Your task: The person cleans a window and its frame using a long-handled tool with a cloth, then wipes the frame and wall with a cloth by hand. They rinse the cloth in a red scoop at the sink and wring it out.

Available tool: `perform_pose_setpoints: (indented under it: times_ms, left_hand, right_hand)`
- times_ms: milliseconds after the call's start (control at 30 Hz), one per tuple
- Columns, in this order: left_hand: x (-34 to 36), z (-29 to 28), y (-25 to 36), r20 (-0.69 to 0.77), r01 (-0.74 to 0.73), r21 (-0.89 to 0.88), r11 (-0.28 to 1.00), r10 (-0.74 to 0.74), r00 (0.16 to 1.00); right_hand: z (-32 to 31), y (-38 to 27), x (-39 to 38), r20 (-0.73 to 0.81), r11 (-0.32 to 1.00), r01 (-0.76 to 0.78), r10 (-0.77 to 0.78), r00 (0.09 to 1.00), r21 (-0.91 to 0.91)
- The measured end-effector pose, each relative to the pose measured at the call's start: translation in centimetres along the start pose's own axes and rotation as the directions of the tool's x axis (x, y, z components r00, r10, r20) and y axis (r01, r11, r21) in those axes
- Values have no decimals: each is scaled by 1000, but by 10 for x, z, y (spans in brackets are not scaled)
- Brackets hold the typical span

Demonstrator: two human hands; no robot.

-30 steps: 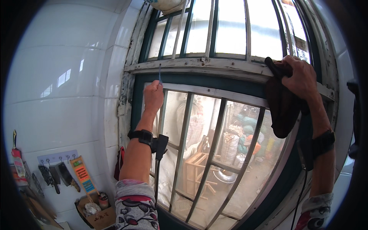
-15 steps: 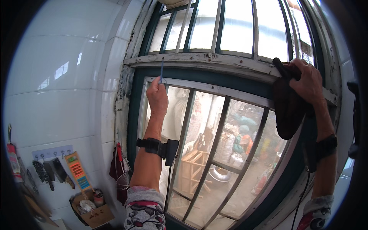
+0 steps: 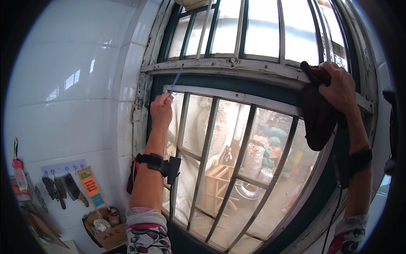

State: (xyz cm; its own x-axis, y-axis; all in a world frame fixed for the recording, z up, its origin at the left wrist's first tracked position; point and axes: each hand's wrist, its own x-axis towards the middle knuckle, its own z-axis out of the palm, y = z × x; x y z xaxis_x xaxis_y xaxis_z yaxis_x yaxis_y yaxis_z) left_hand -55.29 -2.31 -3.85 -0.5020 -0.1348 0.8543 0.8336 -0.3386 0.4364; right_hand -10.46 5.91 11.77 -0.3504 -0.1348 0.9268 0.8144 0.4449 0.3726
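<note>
My left hand point(image 3: 161, 112) is closed round the lower end of a thin blue strip point(image 3: 176, 79), a string or tie, drawn slanting down from a dark spot on the weathered white window rail point(image 3: 256, 67). Higher up at the right, my right hand point(image 3: 339, 89) grips a dark brown cloth point(image 3: 317, 127) against the same rail. The cloth hangs down over the green frame and a corner of the lower pane. Its upper end pokes up as a dark fold beside my fingers.
Below the rail is a barred glass window point(image 3: 228, 169), with sacks and a wooden frame behind it. At the lower left, a hook strip point(image 3: 63, 168) on the tiled wall carries a cleaver point(image 3: 66, 186) and an orange grater point(image 3: 91, 189). A cardboard box point(image 3: 111, 237) sits below.
My left hand has moved left and slightly down, so the blue strip slants where it hung nearly upright. My right hand and the cloth have barely shifted.
</note>
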Motion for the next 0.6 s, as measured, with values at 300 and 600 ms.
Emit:
perform_pose_setpoints:
  times_ms: [300,600]
  left_hand:
    - [47,34,83,182,-79,-543,836,209,961]
    - [27,43,42,38,-378,31,925,377,925]
  right_hand:
    - [3,-1,0,-38,999,9,-11,999,-34]
    - [5,0,-1,-27,1000,2,-1,1000,14]
